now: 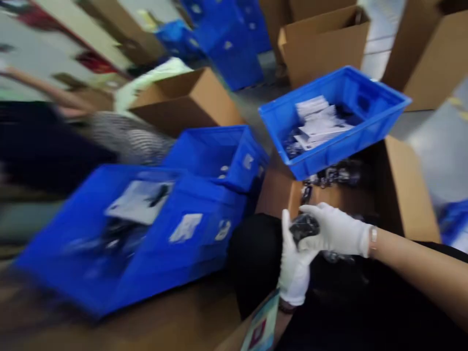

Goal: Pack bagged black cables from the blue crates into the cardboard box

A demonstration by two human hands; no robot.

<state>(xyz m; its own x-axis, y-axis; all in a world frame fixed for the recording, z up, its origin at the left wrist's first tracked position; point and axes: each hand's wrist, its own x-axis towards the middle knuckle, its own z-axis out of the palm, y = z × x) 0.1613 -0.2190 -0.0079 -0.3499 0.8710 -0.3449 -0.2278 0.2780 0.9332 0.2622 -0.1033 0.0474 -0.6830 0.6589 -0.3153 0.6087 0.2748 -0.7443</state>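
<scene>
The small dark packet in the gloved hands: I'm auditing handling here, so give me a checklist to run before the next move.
1. Both hands on the small dark packet: ok; left hand below, right hand on top.
2. Gloves on both hands: ok.
3. Packet intact: cannot tell, blurred.
4. Open cardboard box beside the hands, dark items inside: ok.
5. Blue bin of white cards resting on the box: ok, tilted.
6. Neighbouring person's arm apart from the hands: ok.

Counted beside the open carton (398, 190): three blue bins (226, 151) near; two gloved hands (336, 229); one dark packet (304, 226).
</scene>
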